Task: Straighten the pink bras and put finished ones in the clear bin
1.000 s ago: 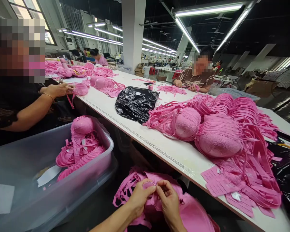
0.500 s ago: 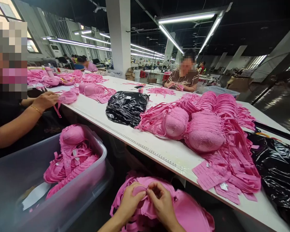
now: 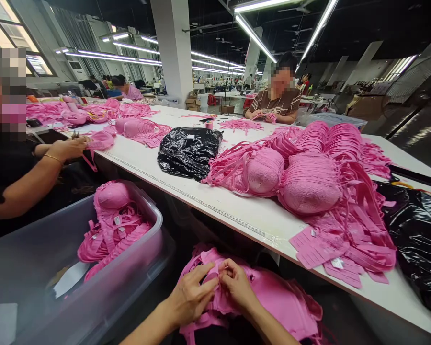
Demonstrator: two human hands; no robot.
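A pink bra (image 3: 273, 292) lies across my lap, its cups and straps bunched below the table edge. My left hand (image 3: 194, 294) is at its near left part, thumb and index finger on either side of a fold of the pink fabric. Close beside it, my right hand (image 3: 235, 282) pinches the bra's edge between thumb and curled fingers. The fingertips of both hands nearly meet. Whether something small sits between them I cannot make out. Pink straps hang under my left hand.
On the white table (image 3: 237, 211) lie nested pink bras (image 3: 311, 184), a black plastic bag (image 3: 190, 151) and a printed measuring tape (image 3: 215, 211). A clear plastic bin (image 3: 158, 225) with pink bras stands at left. One co-worker (image 3: 32, 177) sits left, another (image 3: 275, 100) across the table.
The view has swung right, then tilted slightly back. My left hand's index finger has lifted and straightened away from its thumb. My right hand keeps its pinch.
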